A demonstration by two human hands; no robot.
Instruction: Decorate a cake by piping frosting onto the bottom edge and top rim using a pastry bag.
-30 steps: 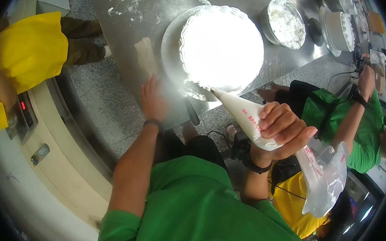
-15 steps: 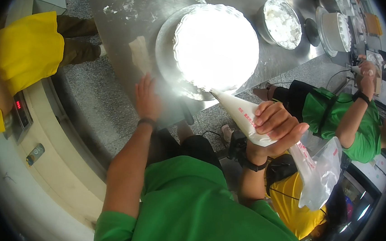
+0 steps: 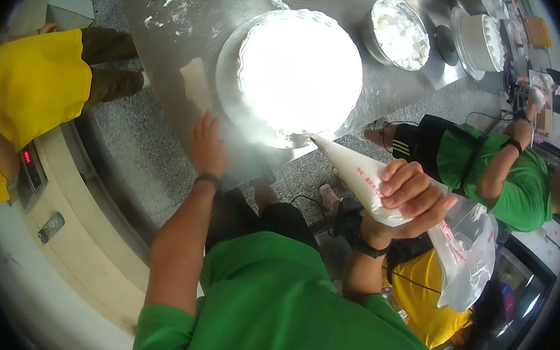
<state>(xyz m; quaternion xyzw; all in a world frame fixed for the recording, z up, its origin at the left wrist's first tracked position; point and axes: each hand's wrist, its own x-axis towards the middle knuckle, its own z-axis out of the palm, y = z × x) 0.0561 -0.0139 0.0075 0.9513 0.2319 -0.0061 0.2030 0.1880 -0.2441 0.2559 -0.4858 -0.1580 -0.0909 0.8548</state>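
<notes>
My right hand (image 3: 414, 194) is wrapped round a piping bag (image 3: 357, 172) full of white cream. Its loose plastic end (image 3: 467, 259) hangs out behind my fist, and its tip points at the lower edge of a round cake (image 3: 302, 74). The cake's top is washed out by glare; scalloped white cream shows along its left rim. Under it lies a round metal cake stand (image 3: 227, 70). My left hand (image 3: 207, 148), its fingers stretched out, rests near the stand's lower left edge; whether it touches the stand I cannot tell.
The steel table (image 3: 171, 42) bears cream smears and a beige scrap (image 3: 195, 83). Right of the cake stand a bowl of cream (image 3: 400, 34) and a second cake (image 3: 482, 42). People in yellow (image 3: 39, 85) and green (image 3: 483, 165) stand close by on both sides.
The piping bag's tip has drawn slightly down from the cake's edge, with my right hand moving a little down and right. The cake and table sit slightly further left in view.
</notes>
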